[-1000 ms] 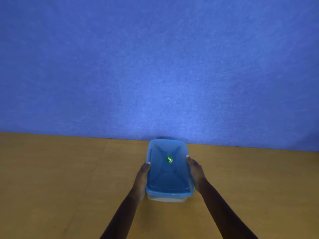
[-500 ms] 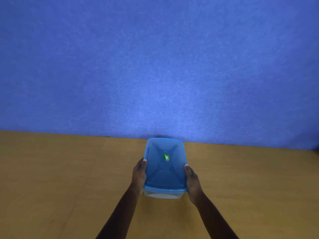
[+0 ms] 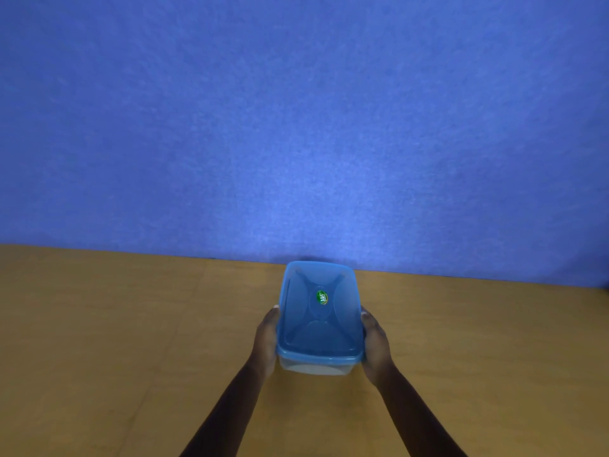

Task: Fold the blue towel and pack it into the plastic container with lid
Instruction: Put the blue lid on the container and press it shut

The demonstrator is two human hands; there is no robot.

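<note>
A rectangular plastic container (image 3: 316, 366) with a clear base stands near the back of the wooden table. Its translucent blue lid (image 3: 319, 321) is on top, with a small green sticker (image 3: 322, 297) near the middle. My left hand (image 3: 266, 341) grips the container's left side and my right hand (image 3: 375, 346) grips its right side, thumbs at the lid's rim. The blue towel is not visible; the lid and my hands hide what is inside.
The wooden table (image 3: 115, 341) stretches to both sides of the container. A blue fabric wall (image 3: 296, 127) rises directly behind it, close to the container's far end.
My hands slid back along the container's sides toward its near end. The container has stayed near the wall, shifting only slightly in the view.
</note>
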